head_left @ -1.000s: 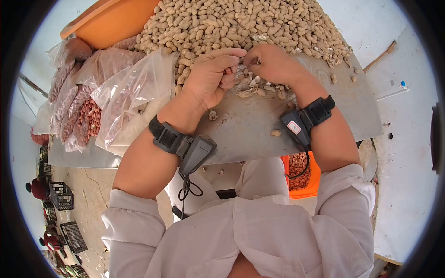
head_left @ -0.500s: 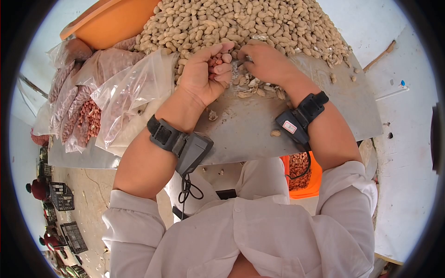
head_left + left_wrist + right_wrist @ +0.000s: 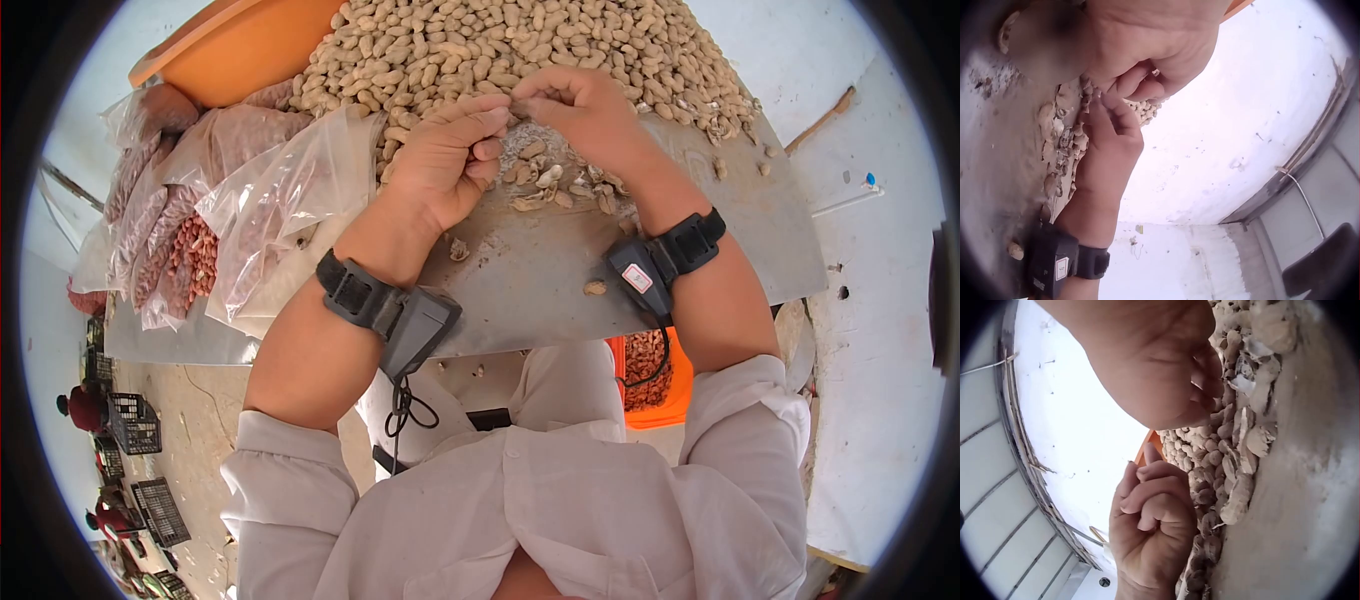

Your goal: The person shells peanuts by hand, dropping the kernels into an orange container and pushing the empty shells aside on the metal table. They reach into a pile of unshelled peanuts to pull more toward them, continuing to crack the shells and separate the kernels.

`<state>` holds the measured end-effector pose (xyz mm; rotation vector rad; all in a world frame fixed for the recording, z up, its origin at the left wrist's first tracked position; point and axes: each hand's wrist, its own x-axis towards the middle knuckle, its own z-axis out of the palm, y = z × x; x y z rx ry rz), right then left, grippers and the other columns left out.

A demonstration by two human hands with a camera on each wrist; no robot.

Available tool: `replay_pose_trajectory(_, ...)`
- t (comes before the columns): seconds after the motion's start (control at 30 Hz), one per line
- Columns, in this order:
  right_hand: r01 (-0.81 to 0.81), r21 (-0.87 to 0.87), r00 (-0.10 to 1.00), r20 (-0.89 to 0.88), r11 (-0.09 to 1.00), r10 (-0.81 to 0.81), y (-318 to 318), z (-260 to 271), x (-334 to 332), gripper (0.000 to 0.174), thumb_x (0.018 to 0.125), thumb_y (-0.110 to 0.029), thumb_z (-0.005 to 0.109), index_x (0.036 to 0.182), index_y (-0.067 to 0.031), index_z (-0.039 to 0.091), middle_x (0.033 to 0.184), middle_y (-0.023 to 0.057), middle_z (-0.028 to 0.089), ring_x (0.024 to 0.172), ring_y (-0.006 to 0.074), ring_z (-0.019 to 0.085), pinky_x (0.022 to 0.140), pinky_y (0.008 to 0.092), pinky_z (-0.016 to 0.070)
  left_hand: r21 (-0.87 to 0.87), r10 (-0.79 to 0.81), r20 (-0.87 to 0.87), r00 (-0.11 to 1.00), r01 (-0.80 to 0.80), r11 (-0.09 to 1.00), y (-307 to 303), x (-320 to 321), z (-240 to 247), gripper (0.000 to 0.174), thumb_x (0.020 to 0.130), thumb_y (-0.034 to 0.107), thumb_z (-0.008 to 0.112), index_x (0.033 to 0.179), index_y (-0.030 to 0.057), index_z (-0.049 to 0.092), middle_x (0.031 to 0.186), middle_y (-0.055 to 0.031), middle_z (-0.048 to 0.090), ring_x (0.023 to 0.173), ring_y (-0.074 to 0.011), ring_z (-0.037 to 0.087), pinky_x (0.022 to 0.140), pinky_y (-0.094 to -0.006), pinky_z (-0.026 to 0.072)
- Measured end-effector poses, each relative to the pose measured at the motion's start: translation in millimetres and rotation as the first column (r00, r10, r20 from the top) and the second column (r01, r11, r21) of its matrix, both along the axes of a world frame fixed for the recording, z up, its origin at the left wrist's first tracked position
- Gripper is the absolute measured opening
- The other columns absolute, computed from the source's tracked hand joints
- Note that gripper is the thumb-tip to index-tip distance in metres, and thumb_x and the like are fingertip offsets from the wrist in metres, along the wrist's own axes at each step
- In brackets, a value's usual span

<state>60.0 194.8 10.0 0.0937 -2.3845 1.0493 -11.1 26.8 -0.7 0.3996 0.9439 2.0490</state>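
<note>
My left hand (image 3: 440, 165) is curled over the near edge of a heap of unshelled peanuts (image 3: 520, 50). Its folded fingers enclose shelled peanut kernels, hidden at this moment. Thumb and forefinger reach toward the right hand (image 3: 595, 115), whose own thumb and forefinger pinch a small brownish peanut between the two hands. In the left wrist view the right hand (image 3: 1110, 134) meets the left fingertips. The right wrist view shows the left hand (image 3: 1157, 525) with fingers folded to the palm. Broken peanut shells (image 3: 550, 180) lie below the hands on the metal tabletop (image 3: 520, 285).
Clear plastic bags (image 3: 290, 210) with red kernels lie left of the heap, an orange basin (image 3: 240, 50) behind them. An orange bin (image 3: 682, 385) with reddish contents stands under the table edge. Black crates (image 3: 135, 425) and people are far left; a white wall (image 3: 880, 330) is at right.
The left hand opened, showing red kernels in its palm, then curled over them again. The right hand drew away, dipped toward the shells, then came back up to the left fingertips.
</note>
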Motion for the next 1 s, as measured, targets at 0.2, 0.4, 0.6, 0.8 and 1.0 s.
replay_pose_trajectory(0.2,-0.108,-0.218,0.975,-0.212,0.970,0.061,-4,3,0,0.018,0.083,-0.014,0.061,0.093,-0.0002,0.065,0.074,0.0048,0.063,0.066,0.0089,0.058,0.059,0.0240,0.0466,0.016,0.116,-0.105,0.988,-0.114,0.993,0,6,2,0.017,0.088,0.008,0.057,0.104,0.0015,0.058,0.076,0.0033,0.050,0.056,-0.0030,0.040,0.043,-0.0151,0.0283)
replay_pose_trajectory(0.4,-0.178,-0.218,0.980,-0.125,0.960,0.154,-13,8,6,0.017,0.085,-0.014,0.061,0.094,-0.0001,0.065,0.075,0.0044,0.063,0.064,0.0085,0.058,0.058,0.0221,0.0468,-0.017,0.107,-0.265,0.958,-0.115,0.993,2,11,0,0.016,0.088,0.009,0.058,0.102,0.0001,0.060,0.071,0.0049,0.049,0.055,-0.0032,0.038,0.045,-0.0169,0.0273)
replay_pose_trajectory(0.6,-0.195,-0.153,0.975,-0.135,0.969,0.175,-13,8,6,0.018,0.086,-0.013,0.061,0.097,-0.0002,0.066,0.079,0.0048,0.064,0.065,0.0089,0.058,0.059,0.0223,0.0474,-0.002,0.124,-0.259,0.958,-0.129,0.992,1,11,0,0.011,0.089,0.010,0.057,0.094,0.0013,0.060,0.071,0.0042,0.050,0.054,-0.0035,0.037,0.045,-0.0177,0.0273)
replay_pose_trajectory(0.8,-0.205,-0.122,0.968,-0.169,0.971,0.184,-13,7,5,0.020,0.084,-0.015,0.062,0.097,-0.0012,0.066,0.077,0.0066,0.066,0.063,0.0101,0.060,0.059,0.0233,0.0483,0.032,0.107,-0.259,0.960,-0.103,0.994,-2,10,1,0.009,0.089,0.011,0.058,0.083,0.0035,0.059,0.070,0.0027,0.050,0.053,-0.0039,0.037,0.044,-0.0182,0.0269)
replay_pose_trajectory(1.0,-0.198,-0.101,0.973,-0.139,0.975,0.183,-15,10,8,0.020,0.083,-0.015,0.062,0.097,-0.0014,0.066,0.077,0.0070,0.066,0.066,0.0112,0.060,0.061,0.0238,0.0484,0.050,0.100,-0.260,0.961,-0.090,0.995,-3,10,3,0.011,0.088,0.010,0.057,0.080,0.0034,0.058,0.069,0.0021,0.050,0.051,-0.0041,0.036,0.043,-0.0186,0.0262)
